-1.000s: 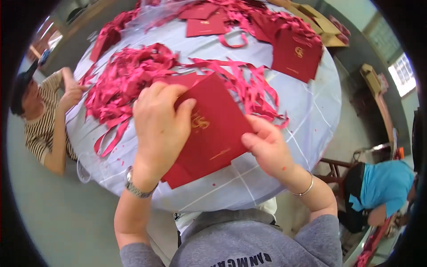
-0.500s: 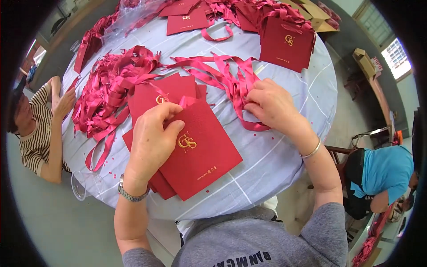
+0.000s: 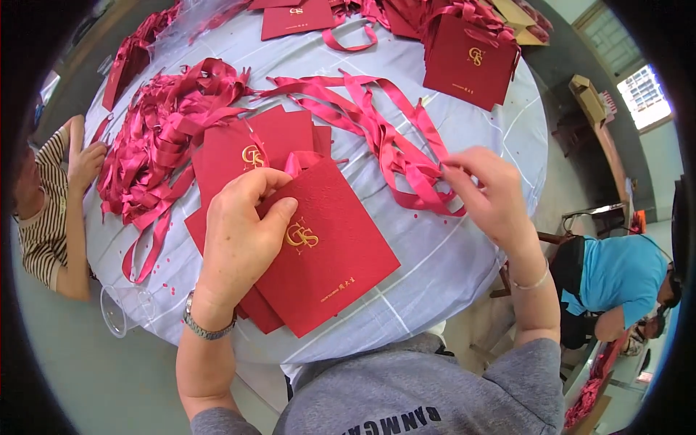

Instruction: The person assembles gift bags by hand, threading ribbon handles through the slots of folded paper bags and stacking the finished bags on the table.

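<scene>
Head view, and the left hand (image 3: 243, 239) has thumb and fingers closed on the top edge of a red paper bag (image 3: 330, 246), askew over a stack of red bags (image 3: 286, 130) near the close edge of the counter (image 3: 464, 254). Across the cloth, the right hand (image 3: 489, 196) pinches a strand of loose pink ribbons (image 3: 378, 138), fingertips together! Beside the stack, left, sprawls a tangled ribbon heap (image 3: 170, 130).

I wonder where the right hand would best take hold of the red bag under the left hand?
Probably by the right-hand corner of the red bag, coming from the right: that flat corner juts past the bags beneath over the tablecloth, while the left hand occupies the upper-left edge.
</scene>
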Tool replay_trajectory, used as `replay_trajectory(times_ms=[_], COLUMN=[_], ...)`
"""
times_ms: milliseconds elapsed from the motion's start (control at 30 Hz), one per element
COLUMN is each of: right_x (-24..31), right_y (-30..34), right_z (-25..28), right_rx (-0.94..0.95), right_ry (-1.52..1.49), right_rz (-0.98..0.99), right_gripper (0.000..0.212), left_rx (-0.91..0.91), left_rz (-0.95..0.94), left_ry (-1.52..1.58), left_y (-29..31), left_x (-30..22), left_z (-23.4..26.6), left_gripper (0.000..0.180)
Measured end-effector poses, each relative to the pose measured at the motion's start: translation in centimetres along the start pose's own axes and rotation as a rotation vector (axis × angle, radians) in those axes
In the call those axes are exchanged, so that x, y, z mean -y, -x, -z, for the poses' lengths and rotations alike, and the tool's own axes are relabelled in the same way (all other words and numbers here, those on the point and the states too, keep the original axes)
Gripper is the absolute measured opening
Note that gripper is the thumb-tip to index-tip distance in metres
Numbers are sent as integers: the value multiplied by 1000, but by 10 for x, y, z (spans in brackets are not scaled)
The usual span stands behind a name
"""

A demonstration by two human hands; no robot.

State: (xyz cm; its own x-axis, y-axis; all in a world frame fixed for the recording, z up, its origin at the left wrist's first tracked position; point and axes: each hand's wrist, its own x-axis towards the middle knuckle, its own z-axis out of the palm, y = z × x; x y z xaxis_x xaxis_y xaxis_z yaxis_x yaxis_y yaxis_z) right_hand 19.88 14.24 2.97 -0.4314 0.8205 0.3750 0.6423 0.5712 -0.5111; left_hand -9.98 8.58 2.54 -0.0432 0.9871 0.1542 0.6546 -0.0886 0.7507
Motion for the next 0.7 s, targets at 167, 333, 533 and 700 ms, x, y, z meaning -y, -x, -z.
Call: replay_trajectory(times_ms=[167,333,533,700], right_x=[3,15,75,89], right_y=[-40,-37,-27,-32], right_z=[-32,-30,-38,-61], right_rx=[245,70,154,153], right_ry=[313,58,-382,-282], right_rz=[-219,-247,68,155], right_gripper=[17,9,9,13], left_rx=[67,160,254,316], left_rz=[133,159,246,193], left_ry=[148,257,371,460], left_y=[-2,-4,-2,1], left_x=[-1,-1,-2,2], left_z=[2,13,25,21], left_gripper=[21,19,24,24])
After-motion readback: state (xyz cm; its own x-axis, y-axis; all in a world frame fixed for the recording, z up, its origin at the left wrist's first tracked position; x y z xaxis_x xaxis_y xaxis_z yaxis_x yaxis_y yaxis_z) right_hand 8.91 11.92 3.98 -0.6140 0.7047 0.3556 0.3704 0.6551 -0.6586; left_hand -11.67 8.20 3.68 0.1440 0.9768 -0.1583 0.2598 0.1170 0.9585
